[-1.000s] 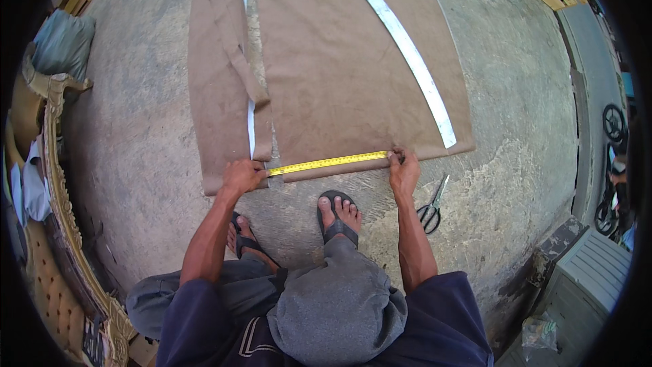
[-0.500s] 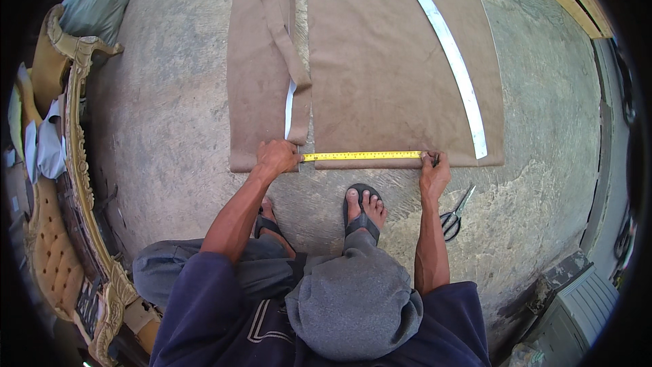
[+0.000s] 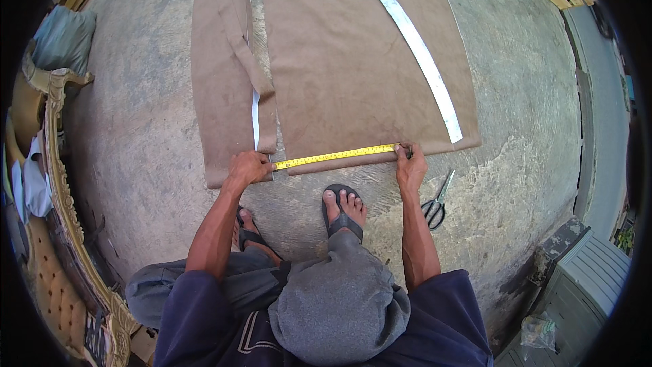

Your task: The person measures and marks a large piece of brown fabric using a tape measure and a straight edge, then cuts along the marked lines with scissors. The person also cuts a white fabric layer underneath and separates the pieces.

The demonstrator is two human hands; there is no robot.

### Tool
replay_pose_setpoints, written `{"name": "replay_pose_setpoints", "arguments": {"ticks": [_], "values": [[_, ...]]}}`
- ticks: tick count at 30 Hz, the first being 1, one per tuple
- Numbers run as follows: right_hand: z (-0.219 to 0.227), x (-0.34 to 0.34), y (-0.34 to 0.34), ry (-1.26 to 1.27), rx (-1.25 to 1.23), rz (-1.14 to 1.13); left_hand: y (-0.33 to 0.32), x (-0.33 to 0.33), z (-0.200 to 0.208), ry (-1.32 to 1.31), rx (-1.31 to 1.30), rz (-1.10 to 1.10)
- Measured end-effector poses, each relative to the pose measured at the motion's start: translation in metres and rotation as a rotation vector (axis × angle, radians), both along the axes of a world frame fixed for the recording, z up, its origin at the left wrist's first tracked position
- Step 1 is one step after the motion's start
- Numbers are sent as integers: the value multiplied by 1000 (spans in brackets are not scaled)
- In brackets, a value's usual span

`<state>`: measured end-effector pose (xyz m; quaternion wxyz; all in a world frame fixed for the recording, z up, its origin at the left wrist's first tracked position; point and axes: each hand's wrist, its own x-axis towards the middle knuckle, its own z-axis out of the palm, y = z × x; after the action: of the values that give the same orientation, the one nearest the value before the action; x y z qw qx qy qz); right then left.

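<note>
Head view: we see a yellow tape measure (image 3: 336, 156) stretched flat along the brown fabric (image 3: 353, 68) edge.
Left hand (image 3: 248, 166): fist closed, pinning one tape end.
Right hand (image 3: 411, 166): fingers pinching the other end.

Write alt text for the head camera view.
A crouching person stretches a yellow tape measure along the near edge of a brown fabric sheet on a concrete floor, left hand pinning one end, right hand the other. Scissors lie beside the right hand.

Dark navy short-sleeved shirt, grey trousers, dark strap sandals (image 3: 343, 221) — bare forearms, bare toes
</note>
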<state>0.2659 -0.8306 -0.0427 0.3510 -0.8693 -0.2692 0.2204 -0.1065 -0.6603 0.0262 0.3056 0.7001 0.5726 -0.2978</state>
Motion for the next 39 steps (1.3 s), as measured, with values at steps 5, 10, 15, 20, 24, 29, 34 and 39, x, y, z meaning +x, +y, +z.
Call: {"name": "replay_pose_setpoints", "arguments": {"ticks": [5, 10, 15, 20, 24, 29, 34, 39], "values": [[-2, 0, 1, -37, 9, 25, -2, 0, -2, 16, 12, -11], [-5, 2, 0, -20, 27, 30, -3, 2, 1, 36, 17, 5], [-7, 3, -1, -27, -12, 26, -3, 3, 3, 22, 4, 18], [-8, 3, -1, -36, 33, 32, -4, 2, 3, 26, 8, 10], [-9, 3, 0, -12, 3, 21, -3, 1, 3, 12, 6, 8], [-7, 2, 0, -30, 40, 32, -3, 0, 1, 11, 6, 6], [-4, 3, 1, -48, 19, 36, -4, -7, -5, -29, 21, 14], [-3, 3, 0, -8, 15, 43, -1, -21, -12, -158, -5, 69]]}}
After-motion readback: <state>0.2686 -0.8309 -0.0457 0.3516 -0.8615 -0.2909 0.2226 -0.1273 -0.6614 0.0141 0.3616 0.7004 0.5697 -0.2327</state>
